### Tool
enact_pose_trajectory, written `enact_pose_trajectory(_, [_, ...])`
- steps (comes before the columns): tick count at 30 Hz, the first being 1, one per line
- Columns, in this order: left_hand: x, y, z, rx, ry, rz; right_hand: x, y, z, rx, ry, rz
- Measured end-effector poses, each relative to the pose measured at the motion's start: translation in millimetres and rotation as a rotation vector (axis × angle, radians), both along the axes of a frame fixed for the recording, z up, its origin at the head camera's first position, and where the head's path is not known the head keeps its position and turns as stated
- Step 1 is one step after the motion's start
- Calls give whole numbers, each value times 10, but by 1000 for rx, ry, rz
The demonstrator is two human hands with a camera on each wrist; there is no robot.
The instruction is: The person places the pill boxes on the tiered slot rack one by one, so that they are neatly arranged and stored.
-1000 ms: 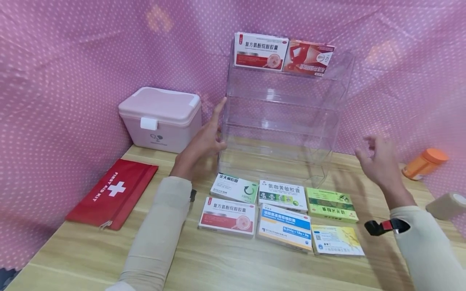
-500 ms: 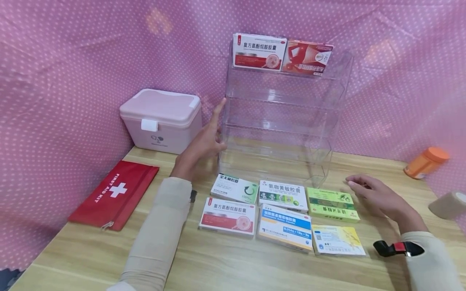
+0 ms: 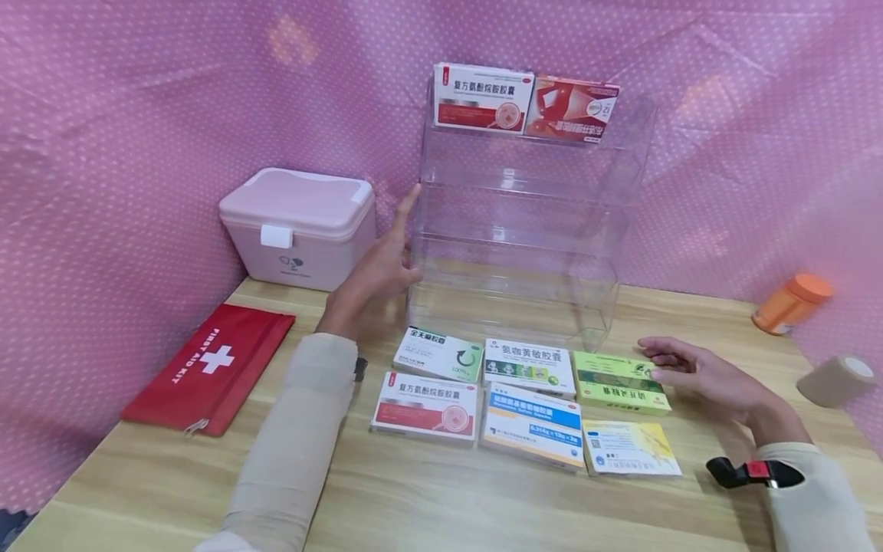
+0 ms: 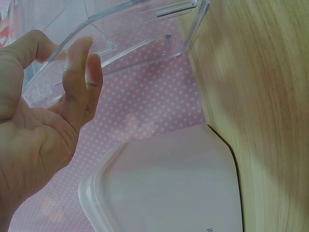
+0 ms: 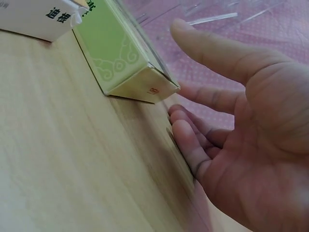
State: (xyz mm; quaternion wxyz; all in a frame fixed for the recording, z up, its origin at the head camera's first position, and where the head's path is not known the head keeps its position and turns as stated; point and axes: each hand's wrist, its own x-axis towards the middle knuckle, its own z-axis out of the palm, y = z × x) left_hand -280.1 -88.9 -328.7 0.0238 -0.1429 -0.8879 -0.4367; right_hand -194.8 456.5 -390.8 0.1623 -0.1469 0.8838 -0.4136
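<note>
Backdrop: pink cloth with white dots (image 3: pixel 124 115) hangs behind and to both sides of a pale wooden table (image 3: pixel 428 498).
Clear rack: a see-through tiered shelf (image 3: pixel 524 230) stands at the back middle of the table; two medicine boxes (image 3: pixel 526 100) sit side by side on its top tier, and the lower tiers show nothing in them.
Left hand: the left hand (image 3: pixel 375 272) lies with straight fingers against the rack's left wall, holding nothing; the left wrist view shows fingertips (image 4: pixel 79 72) on the clear edge.
Right hand: the right hand (image 3: pixel 704 372) rests low over the table, fingers loosely spread and unclosed, fingertips just beside the green box (image 3: pixel 619 382) at its right end; the right wrist view shows that box's corner (image 5: pixel 145 87) close to the fingers, contact unclear.
Box rows: six boxes lie flat in two rows before the rack; the green one is at the right of the back row, with a yellow-white box (image 3: pixel 631 448) in front of it.
Left side: a pink case (image 3: pixel 300 226) near the wall, a red first aid pouch (image 3: pixel 210 368) in front.
Right side: an orange bottle (image 3: pixel 789 303) and a bandage roll (image 3: pixel 835 381).
</note>
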Motion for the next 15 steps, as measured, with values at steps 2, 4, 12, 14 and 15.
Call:
enact_pose_trajectory(2, [-6, 15, 0, 1, -10, -4, 6, 6, -22, -14, -2, 24])
enact_pose_trajectory(4, [-10, 20, 1, 5, -15, -8, 8, 9, -38, -24, -4, 37])
enact_pose_trajectory(12, [-22, 32, -3, 3, 6, -12, 1, 28, -32, -34, 10, 100])
enact_pose_trajectory(14, [-15, 27, -8, 0, 8, -6, -9, 16, -30, -32, 13, 98])
enact_pose_trajectory(15, [-9, 22, -10, 0, 7, -2, -15, 7, -31, -31, 11, 97])
